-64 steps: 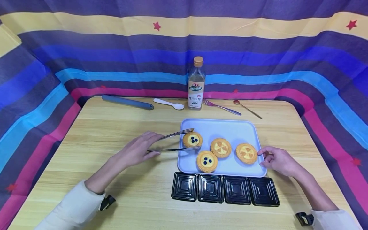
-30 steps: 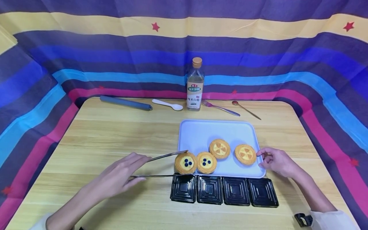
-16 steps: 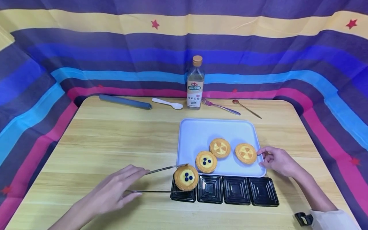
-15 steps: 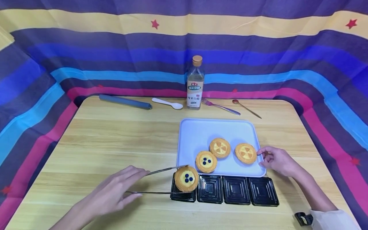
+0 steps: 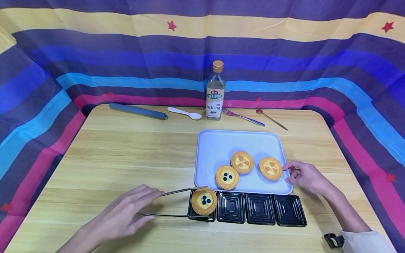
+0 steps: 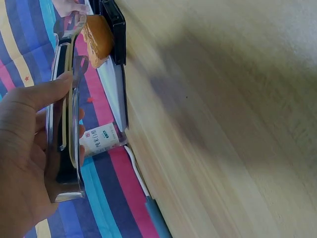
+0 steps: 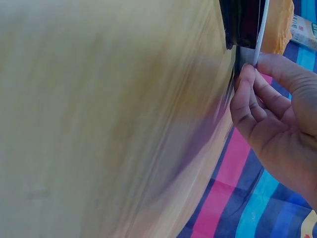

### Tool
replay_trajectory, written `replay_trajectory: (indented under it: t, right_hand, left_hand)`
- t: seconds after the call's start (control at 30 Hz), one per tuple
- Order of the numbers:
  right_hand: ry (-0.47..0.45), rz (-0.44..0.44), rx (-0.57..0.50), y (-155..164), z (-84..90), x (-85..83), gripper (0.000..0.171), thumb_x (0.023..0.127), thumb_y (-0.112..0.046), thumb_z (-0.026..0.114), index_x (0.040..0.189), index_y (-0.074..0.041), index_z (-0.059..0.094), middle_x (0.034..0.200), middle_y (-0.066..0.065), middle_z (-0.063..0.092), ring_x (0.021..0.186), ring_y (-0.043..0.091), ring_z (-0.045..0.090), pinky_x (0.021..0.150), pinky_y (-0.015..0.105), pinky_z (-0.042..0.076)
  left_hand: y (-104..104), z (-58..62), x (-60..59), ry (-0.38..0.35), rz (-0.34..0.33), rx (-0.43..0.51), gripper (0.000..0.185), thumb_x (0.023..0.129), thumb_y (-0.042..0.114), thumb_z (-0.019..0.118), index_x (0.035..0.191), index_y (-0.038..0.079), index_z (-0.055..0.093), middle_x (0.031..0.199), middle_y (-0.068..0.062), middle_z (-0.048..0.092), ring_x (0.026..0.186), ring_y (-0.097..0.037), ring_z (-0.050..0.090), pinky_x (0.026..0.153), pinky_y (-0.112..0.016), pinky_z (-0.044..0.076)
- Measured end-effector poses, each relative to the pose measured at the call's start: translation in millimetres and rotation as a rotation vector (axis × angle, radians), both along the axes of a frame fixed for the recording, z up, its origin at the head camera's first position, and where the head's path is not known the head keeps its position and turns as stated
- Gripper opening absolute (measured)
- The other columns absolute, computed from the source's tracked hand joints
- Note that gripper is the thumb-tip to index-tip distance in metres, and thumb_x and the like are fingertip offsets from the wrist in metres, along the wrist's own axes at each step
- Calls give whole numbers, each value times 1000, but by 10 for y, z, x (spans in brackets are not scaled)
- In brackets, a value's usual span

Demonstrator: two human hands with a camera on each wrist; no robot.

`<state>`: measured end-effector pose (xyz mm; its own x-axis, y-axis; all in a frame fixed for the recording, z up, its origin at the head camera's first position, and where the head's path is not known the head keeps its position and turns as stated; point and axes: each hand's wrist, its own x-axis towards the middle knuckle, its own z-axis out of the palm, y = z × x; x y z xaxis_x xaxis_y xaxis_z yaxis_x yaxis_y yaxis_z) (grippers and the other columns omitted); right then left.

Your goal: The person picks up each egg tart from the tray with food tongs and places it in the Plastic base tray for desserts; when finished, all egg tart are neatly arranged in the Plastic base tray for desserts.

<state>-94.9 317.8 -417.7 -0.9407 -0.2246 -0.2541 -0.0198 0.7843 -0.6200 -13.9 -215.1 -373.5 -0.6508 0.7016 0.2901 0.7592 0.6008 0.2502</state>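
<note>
The left hand [image 5: 121, 218] squeezes metal tongs [image 5: 172, 203] w/ curled fingers. The tongs pinch a blueberry tart [image 5: 204, 201] by its sides, right over the far-left black cup [image 5: 202, 211] in the near row. The tart looks light, soft & crumbly, so I'd hold it gently at the crust edge, not the top. The right hand [image 5: 305, 175] pinches the right edge of the pale tray [image 5: 221, 144], just beside a yellow tart [image 5: 271, 168]. All sits on the worktop [image 5: 126, 151].
</note>
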Motion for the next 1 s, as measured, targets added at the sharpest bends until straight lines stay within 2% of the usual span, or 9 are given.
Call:
replay_trajectory:
  t: [0.17, 0.53, 0.73, 1.0]
  right_hand:
    - [-1, -2, 3, -9, 5, 1, 33, 77, -1, 71, 108, 1, 60, 78, 4, 60, 67, 4, 52, 53, 20, 44]
    - [-17, -10, 9, -6, 10, 8, 34, 77, -1, 71, 109, 1, 60, 79, 4, 61, 67, 6, 52, 53, 20, 45]
    - [-10, -8, 7, 1, -4, 4, 34, 77, -2, 71, 109, 1, 60, 79, 4, 60, 67, 6, 52, 52, 20, 44]
    - [-10, -11, 13, -1, -4, 5, 34, 77, -2, 72, 109, 0, 60, 78, 4, 60, 66, 6, 51, 52, 20, 44]
  left_hand:
    - [-2, -5, 16, -15, 5, -14, 60, 67, 25, 81, 123, 12, 61, 113, 6, 65, 98, -7, 60, 79, -28, 57]
    - [3, -4, 37, -57, 27, -57, 64, 65, 29, 83, 123, 12, 60, 114, 6, 64, 100, -7, 59, 81, -29, 57]
    - [5, 37, 39, -102, 47, -85, 67, 65, 29, 83, 126, 14, 58, 115, 8, 63, 101, -6, 58, 81, -30, 56]
    - [-3, 135, 0, -113, 75, -107, 70, 67, 30, 82, 130, 14, 56, 119, 5, 62, 104, -10, 59, 84, -33, 57]
